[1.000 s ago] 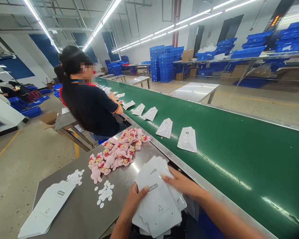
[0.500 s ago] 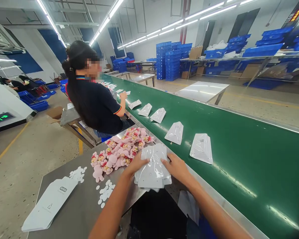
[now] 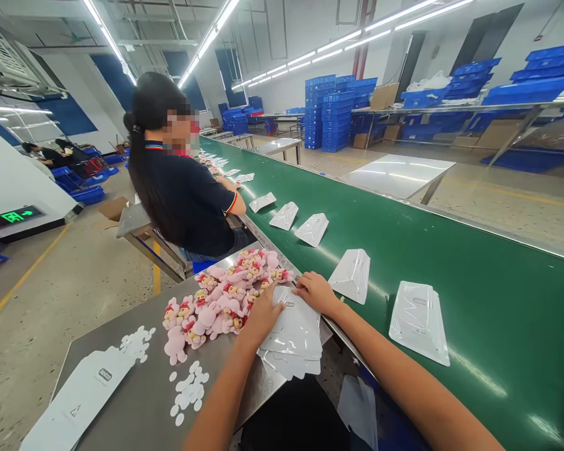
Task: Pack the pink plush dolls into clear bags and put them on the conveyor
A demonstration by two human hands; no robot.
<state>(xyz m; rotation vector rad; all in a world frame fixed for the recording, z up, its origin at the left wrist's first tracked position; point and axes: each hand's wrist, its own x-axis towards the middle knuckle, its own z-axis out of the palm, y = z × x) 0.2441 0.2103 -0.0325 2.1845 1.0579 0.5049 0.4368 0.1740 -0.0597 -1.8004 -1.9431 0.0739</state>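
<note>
A fanned stack of white pouches point(image 3: 295, 332) lies at the corner of the metal table, between my hands. My left hand point(image 3: 263, 313) grips its left edge, thumb on top. At the stack's upper right edge is my right hand point(image 3: 316, 292), its fingers bent together on the pouches. Pink plush dolls point(image 3: 216, 307) are heaped just beyond my left hand. White round discs point(image 3: 190, 391) lie on the table left of my left forearm. Farther left, another stack of long white pouches point(image 3: 82, 394) has more discs at its upper end.
A green conveyor belt point(image 3: 404, 244) runs diagonally past the table, with several white pouches point(image 3: 418, 319) spaced along it. A person in a dark shirt point(image 3: 183, 194) sits beyond the dolls. Blue crates point(image 3: 336, 119) stand behind the belt.
The pouch stack has come down toward the table corner and its pouches are fanned differently. My right hand has moved to its upper edge. Pouches on the belt have shifted nearer and right in view.
</note>
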